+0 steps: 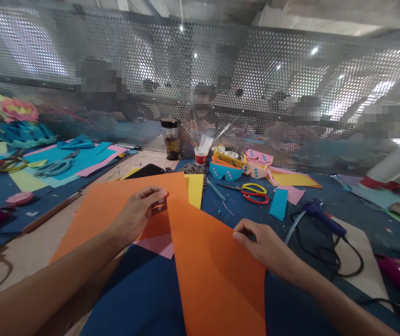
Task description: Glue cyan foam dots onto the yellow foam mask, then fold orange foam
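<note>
A large orange paper sheet (207,261) lies folded over itself on the blue table (144,298), forming a long pointed flap toward me. My left hand (139,212) pinches the fold's upper corner near the sheet's middle. My right hand (261,242) grips the flap's right edge. Under the orange sheet lie a pink sheet (158,245), a yellow sheet (195,189) and a black sheet (146,170).
Red-and-yellow scissors (252,192), a blue glue gun (320,217) with black cord, a blue paper strip (279,204), paper masks (226,171), a red cup (201,155) and a jar (171,139) sit beyond. Blue scissors (55,167) lie left. A perforated metal screen (221,79) backs the table.
</note>
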Motion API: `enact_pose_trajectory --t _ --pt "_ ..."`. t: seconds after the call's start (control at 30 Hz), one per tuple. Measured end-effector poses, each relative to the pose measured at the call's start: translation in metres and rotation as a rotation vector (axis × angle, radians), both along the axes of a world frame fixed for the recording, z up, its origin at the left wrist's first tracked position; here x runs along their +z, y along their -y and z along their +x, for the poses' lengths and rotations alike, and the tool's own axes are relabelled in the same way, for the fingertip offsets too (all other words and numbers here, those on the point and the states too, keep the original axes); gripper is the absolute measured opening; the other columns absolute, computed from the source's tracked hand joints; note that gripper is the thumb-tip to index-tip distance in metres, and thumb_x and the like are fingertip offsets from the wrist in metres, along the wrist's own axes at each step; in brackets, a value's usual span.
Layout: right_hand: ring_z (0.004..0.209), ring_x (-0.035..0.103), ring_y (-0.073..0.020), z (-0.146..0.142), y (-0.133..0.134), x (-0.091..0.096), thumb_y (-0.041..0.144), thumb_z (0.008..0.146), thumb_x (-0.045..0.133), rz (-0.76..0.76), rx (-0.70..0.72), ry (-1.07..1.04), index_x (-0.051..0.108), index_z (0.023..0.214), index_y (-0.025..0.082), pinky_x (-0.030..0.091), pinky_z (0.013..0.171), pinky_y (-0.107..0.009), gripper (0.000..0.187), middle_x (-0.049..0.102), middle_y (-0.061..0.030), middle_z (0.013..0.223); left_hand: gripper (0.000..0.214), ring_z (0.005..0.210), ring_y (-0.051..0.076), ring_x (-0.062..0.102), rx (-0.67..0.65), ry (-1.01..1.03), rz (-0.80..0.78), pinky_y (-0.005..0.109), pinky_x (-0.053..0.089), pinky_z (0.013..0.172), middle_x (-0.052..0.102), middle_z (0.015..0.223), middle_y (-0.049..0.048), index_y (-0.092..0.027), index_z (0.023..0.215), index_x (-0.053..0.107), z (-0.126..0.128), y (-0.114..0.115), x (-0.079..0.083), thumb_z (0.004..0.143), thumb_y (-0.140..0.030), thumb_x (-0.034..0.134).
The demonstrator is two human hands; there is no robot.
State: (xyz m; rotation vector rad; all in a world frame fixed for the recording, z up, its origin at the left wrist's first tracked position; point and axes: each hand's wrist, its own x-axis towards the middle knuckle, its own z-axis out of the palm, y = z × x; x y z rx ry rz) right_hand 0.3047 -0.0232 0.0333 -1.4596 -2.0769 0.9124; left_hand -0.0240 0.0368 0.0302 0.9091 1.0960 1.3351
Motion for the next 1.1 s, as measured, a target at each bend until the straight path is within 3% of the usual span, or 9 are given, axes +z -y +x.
enact_pose_trajectory --t 0.37,0.6,0.8,0.97,1.1 --pt "0.078 0.064 -0.0187 -0.001 0.0007 -0.0009 0.031 0.101 0.052 0.027 0.006 0.004 0.064 0.09 0.021 0.042 0.069 -0.03 0.02 0.071 -0.002 0.082 0.031 0.066 0.014 0.051 -0.006 -0.089 0.048 0.025 0.048 0.062 0.056 0.07 -0.0009 -0.02 0.063 0.068 0.006 0.0057 0.003 0.075 -0.042 0.087" --pt "0.078 0.064 -0.0191 -0.0006 -0.0009 0.0 0.031 0.101 0.052 0.029 -0.006 0.01 0.065 0.089 0.021 0.042 0.069 -0.03 0.021 0.072 -0.0025 0.083 0.029 0.074 0.016 0.061 -0.022 -0.018 0.015 0.029 0.055 0.072 0.067 0.08 0.0019 -0.019 0.079 0.076 0.0021 0.0015 -0.0014 0.072 -0.042 0.092" --pt "0.079 0.064 -0.0186 0.0024 -0.0008 -0.003 0.031 0.102 0.052 0.029 -0.01 0.008 0.065 0.09 0.021 0.041 0.07 -0.029 0.021 0.07 -0.0017 0.083 0.029 0.075 0.017 0.065 -0.023 0.017 0.041 0.029 0.055 0.069 0.072 0.082 0.0041 -0.018 0.086 0.079 0.0027 0.0021 -0.0011 0.076 -0.043 0.089" --pt "0.078 0.064 -0.0185 0.0023 -0.0012 -0.0041 0.031 0.102 0.052 0.025 -0.009 0.012 0.064 0.09 0.021 0.041 0.07 -0.029 0.02 0.07 -0.0013 0.082 0.028 0.074 0.017 0.064 -0.017 -0.006 0.03 0.029 0.056 0.069 0.07 0.082 0.0031 -0.019 0.079 0.078 0.0027 0.0029 -0.0006 0.069 -0.039 0.094" --pt "0.079 0.065 -0.0186 0.0018 -0.0022 -0.004 0.032 0.102 0.052 0.027 -0.003 0.003 0.065 0.091 0.021 0.041 0.069 -0.029 0.02 0.072 -0.0012 0.083 0.028 0.075 0.016 0.063 -0.026 -0.055 0.036 0.03 0.056 0.074 0.071 0.084 0.0036 -0.018 0.08 0.079 0.0011 0.0024 -0.003 0.071 -0.04 0.093"
